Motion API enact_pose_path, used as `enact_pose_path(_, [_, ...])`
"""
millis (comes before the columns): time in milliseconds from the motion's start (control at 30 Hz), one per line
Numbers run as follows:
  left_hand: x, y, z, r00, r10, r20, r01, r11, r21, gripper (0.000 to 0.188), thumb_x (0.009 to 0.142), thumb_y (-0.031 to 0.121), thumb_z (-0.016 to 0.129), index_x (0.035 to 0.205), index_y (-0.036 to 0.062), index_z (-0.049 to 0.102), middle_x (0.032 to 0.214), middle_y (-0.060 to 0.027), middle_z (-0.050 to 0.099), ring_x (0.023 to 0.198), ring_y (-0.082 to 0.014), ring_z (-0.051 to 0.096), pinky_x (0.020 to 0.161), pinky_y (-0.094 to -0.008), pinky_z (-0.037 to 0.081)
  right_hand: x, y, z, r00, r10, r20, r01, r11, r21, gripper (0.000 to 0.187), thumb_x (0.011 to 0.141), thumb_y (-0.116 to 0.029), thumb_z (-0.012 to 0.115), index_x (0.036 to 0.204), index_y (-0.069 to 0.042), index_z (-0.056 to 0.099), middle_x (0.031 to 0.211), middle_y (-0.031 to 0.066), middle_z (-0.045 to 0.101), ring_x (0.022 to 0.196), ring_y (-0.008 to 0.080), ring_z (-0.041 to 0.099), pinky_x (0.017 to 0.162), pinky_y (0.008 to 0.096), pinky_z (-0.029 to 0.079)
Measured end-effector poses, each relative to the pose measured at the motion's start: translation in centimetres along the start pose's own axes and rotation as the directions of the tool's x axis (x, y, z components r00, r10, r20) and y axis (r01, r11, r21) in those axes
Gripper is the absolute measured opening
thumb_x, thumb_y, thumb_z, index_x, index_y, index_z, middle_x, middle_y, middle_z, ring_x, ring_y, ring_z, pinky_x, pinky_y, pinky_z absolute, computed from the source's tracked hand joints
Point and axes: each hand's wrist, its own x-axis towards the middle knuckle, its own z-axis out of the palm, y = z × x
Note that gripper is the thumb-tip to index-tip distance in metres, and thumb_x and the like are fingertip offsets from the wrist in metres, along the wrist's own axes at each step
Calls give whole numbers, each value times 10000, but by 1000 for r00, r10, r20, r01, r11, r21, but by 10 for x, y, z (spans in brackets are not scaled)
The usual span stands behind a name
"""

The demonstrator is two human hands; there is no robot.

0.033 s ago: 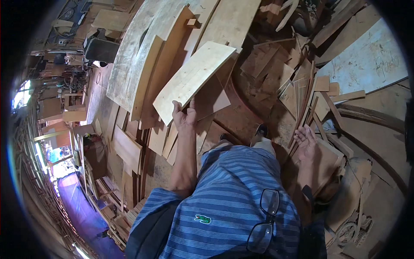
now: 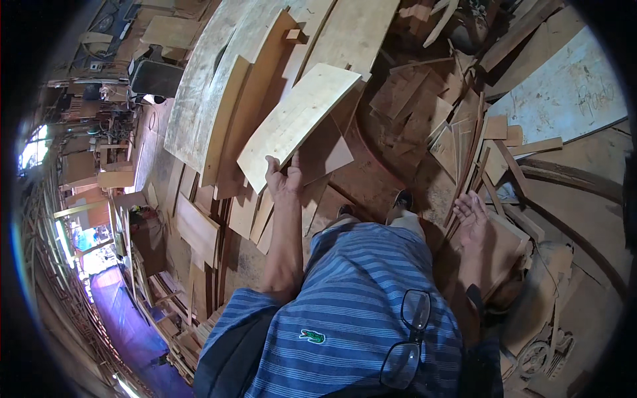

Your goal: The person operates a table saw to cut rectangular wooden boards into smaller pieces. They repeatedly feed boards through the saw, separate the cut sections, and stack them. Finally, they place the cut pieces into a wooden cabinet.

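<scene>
My left hand [image 2: 284,182] grips the near edge of a pale plywood panel [image 2: 298,123], thumb and fingers around its rim. The panel is tilted over the workbench, its far end reaching to the right and its near corner hanging past the bench end. Beneath it a darker flat sheet [image 2: 326,158] partly shows. My right hand [image 2: 472,220] is apart from everything, palm turned up and fingers loosely spread, above wood pieces on the right.
Long boards, one standing on edge [image 2: 229,119], run along the workbench [image 2: 189,129]. A small wood block [image 2: 294,36] rests near the far end. Offcuts [image 2: 415,99] litter the floor beyond my feet. A large whitish sheet [image 2: 564,89] and curved strips lie at right.
</scene>
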Motion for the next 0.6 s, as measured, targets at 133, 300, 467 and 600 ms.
enact_pose_path(133, [12, -6, -22, 993, -98, -70, 101, 994, 44, 302, 922, 247, 687, 1058, -13, 612, 1071, -154, 673, 1049, -311, 649, 984, -484, 548, 7, -11, -6, 1000, -2, -30, 2, 1000, -14, 425, 957, -236, 632, 1293, 9, 542, 1066, 135, 689, 927, 242, 679, 809, 366, 551])
enact_pose_path(300, [10, -1, -37, 899, -353, -261, 408, 891, 198, 384, 861, 287, 762, 1015, -39, 630, 954, -170, 693, 864, -292, 706, 761, -353, 642, 7, -17, -5, 998, 16, -53, -18, 999, -40, 448, 952, -250, 641, 1304, 8, 537, 1070, 129, 691, 939, 241, 684, 818, 372, 552])
enact_pose_path(467, [12, -9, -43, 734, -640, -228, 679, 689, 253, 320, 891, 259, 734, 960, -39, 640, 919, -171, 696, 826, -287, 714, 754, -335, 639, -1, -17, -2, 991, -21, -131, 18, 1000, -21, 445, 946, -226, 643, 1306, 10, 534, 1066, 137, 690, 937, 246, 684, 822, 370, 555])
enact_pose_path(600, [16, -45, -8, 710, -673, -208, 660, 532, 530, 289, 924, 264, 685, 985, -11, 624, 935, -146, 681, 823, -257, 681, 716, -314, 606, -24, -31, 17, 969, -75, -234, 78, 997, 2, 406, 931, -168, 647, 1271, 32, 549, 1062, 181, 681, 926, 260, 682, 803, 365, 565])
